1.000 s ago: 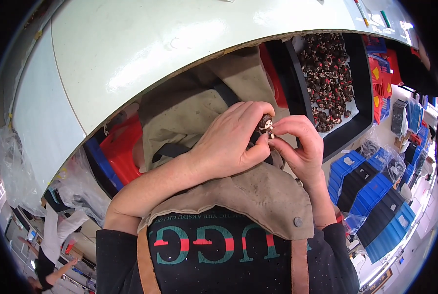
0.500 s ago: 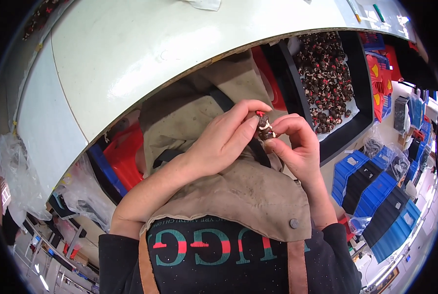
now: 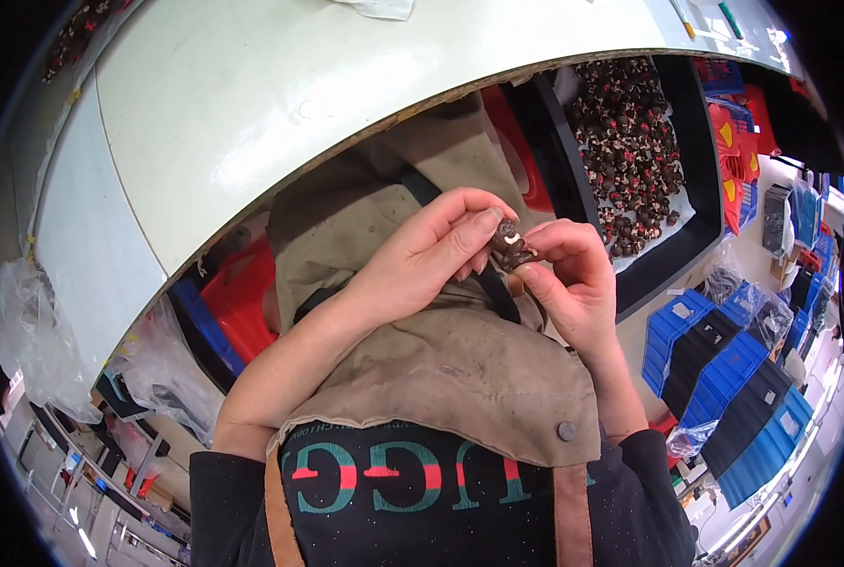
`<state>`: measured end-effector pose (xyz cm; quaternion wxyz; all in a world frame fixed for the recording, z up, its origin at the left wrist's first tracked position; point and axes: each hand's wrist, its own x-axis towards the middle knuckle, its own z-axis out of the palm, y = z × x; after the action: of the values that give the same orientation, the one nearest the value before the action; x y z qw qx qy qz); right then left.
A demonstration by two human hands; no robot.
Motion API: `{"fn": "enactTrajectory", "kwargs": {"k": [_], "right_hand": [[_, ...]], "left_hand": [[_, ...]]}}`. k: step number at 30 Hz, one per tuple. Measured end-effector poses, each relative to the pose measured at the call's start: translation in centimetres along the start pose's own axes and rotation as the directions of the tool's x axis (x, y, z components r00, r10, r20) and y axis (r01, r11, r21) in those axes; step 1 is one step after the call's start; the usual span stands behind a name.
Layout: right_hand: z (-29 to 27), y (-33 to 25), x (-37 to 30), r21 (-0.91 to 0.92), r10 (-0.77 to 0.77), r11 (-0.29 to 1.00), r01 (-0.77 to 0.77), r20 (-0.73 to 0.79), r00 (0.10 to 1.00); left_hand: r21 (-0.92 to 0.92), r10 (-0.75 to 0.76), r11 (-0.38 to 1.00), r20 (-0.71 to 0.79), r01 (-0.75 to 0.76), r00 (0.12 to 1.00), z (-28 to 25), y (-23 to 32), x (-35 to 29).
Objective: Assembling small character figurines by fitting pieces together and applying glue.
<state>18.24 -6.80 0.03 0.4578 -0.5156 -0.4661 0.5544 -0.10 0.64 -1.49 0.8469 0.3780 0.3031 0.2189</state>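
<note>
Over my apron-covered lap, a small dark brown figurine [image 3: 510, 246] with a curved cream patch is pinched between both hands. My left hand [image 3: 433, 248] has its thumb and fingers closed on the upper end of the figurine. From the other side, my right hand [image 3: 573, 276] grips its lower end between thumb and forefinger, the other fingers curled. Parts of the figurine are covered by the fingertips. Just right of my hands, a black crate [image 3: 707, 180] holds a heap of similar brown, cream and red figurines [image 3: 625, 142] on a white liner.
A pale worktable [image 3: 280, 123] curves across the front, with a brush [image 3: 683, 21] at its far right. Blue and black crates [image 3: 715, 350] stand on the right. At the left hang clear plastic bags [image 3: 39, 326]. A red stool [image 3: 240, 298] shows beneath the table's edge.
The figurine has been turned between my fingers: its red top no longer shows, and the cream patch faces up. My left thumb has shifted slightly upward on it.
</note>
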Motion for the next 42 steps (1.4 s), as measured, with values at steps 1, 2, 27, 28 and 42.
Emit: {"fn": "enactTrajectory", "kwargs": {"k": [1, 2, 27, 28, 42], "right_hand": [[0.0, 0.0, 0.0, -0.014, -0.015, 1.0, 0.015, 0.012, 1.0], [0.1, 0.0, 0.0, -0.014, -0.015, 1.0, 0.015, 0.014, 1.0], [1.9, -1.0, 0.2, 0.289, 0.267, 0.925, -0.245, -0.04, 0.963], [1.8, -1.3, 0.0, 0.287, 0.255, 0.929, -0.232, -0.045, 0.966], [-0.7, -3.5, 1.9, 0.487, 0.298, 0.832, -0.266, 0.014, 0.955]], "left_hand": [[-0.015, -0.006, 1.0, 0.003, 0.006, 1.0, 0.0, 0.0, 0.0], [-0.016, -0.005, 1.0, 0.001, 0.005, 1.0, -0.1, 0.0, -0.1], [0.127, 0.019, 0.992, -0.082, -0.008, 0.996, -0.3, -0.3, -0.2], [0.136, 0.004, 0.991, -0.057, 0.004, 0.998, -0.1, 0.0, -0.2], [0.115, 0.001, 0.993, 0.002, -0.001, 1.0, 2.0, 2.6, 1.2]]}}
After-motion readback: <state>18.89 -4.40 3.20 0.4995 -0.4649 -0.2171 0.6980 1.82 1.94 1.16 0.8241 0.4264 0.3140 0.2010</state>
